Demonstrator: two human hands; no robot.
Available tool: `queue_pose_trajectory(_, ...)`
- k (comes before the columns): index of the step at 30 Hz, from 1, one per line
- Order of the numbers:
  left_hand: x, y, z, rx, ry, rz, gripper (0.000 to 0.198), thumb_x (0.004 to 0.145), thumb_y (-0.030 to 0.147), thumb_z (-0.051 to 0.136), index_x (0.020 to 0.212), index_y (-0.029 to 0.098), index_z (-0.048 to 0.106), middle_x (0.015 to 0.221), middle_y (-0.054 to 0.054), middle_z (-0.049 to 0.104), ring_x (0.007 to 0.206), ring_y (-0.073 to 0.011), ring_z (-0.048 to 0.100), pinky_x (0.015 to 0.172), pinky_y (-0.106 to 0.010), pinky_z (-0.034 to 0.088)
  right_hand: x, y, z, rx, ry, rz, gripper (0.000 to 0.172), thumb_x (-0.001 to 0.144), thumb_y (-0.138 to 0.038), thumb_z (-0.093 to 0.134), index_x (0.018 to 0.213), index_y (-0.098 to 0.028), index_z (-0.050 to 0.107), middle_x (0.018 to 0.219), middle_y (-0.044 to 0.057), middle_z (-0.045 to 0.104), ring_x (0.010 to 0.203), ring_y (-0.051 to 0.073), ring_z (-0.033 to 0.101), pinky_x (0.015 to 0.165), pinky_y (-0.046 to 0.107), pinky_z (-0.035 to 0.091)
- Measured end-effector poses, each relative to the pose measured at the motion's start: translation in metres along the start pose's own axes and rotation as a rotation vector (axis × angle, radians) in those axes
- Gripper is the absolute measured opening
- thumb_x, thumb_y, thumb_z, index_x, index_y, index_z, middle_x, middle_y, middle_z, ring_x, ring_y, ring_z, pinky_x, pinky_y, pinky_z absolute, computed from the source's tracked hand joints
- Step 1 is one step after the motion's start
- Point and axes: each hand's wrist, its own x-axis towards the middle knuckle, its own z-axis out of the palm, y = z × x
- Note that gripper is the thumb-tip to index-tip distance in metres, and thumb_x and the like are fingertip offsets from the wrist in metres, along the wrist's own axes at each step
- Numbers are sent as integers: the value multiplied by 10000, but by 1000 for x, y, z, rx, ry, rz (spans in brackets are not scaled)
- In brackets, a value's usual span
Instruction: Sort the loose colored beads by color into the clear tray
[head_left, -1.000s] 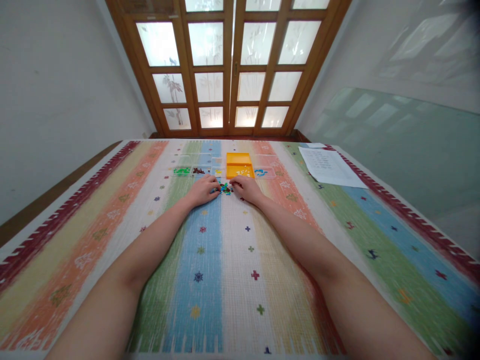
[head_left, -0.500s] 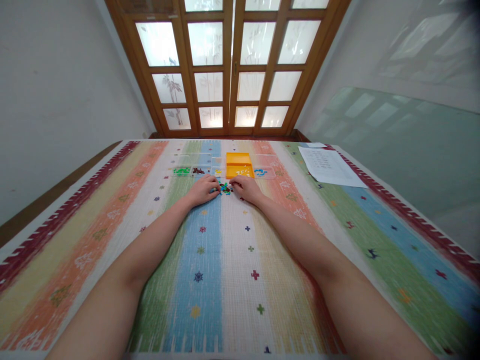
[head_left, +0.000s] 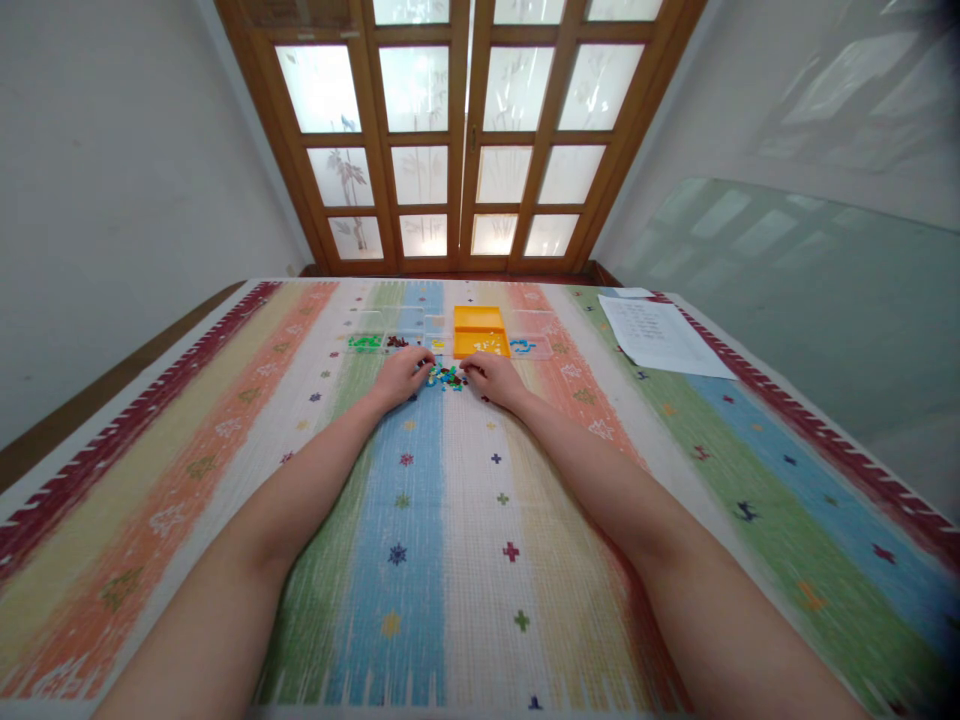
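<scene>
A small pile of mixed green, blue, brown and white pieces (head_left: 448, 379) lies on the striped cloth between my hands. My left hand (head_left: 403, 377) is at the pile's left edge, fingers curled with their tips together; what they hold, if anything, is too small to see. On the right edge, my right hand (head_left: 492, 376) has its fingers bent and pinched close to the pieces, their contents hidden. Just beyond stand small open boxes: a clear one with green pieces (head_left: 365, 343), brown pieces (head_left: 397, 342) beside it, yellow pieces (head_left: 438, 344), an orange box (head_left: 481, 318) holding white pieces, and blue pieces (head_left: 523, 346).
Printed paper sheets (head_left: 664, 335) lie at the table's far right. A striped tablecloth (head_left: 465, 600) covers the table. Behind it are wooden doors with glass panes (head_left: 463, 150), and a greenish glass panel (head_left: 795, 290) leans along the right wall.
My left hand has drawn slightly back and up from the pile, its fingers curling in and uncovering more pieces. My right hand stays almost in place.
</scene>
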Motion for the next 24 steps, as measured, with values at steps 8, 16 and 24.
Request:
queue_pose_trajectory(8, 4, -33, -6, -201, 329, -316, 122, 937, 262, 599, 995, 210, 692, 950, -39, 733, 811, -190, 636, 801, -320, 504, 0, 3, 2, 7, -2, -12, 257, 959, -132, 568, 1046, -206, 798, 1035, 66, 789, 958, 204, 704, 860, 301, 500)
queue_pose_trajectory(16, 6, -59, -8, -325, 504, -467, 148, 920, 296, 608, 994, 202, 695, 922, -31, 720, 748, -166, 634, 720, -275, 505, 0, 1, 1, 7, 2, -6, 252, 953, -122, 577, 1025, -214, 800, 1039, 60, 793, 958, 202, 708, 867, 300, 506)
queue_pose_trajectory(24, 10, -71, -6, -565, 579, -588, 245, 865, 255, 634, 1075, 164, 722, 957, -53, 750, 659, -131, 622, 647, -253, 510, 0, 2, 1, 17, -2, -7, 245, 952, -124, 580, 1029, -211, 796, 1047, 59, 791, 956, 200, 705, 863, 299, 503)
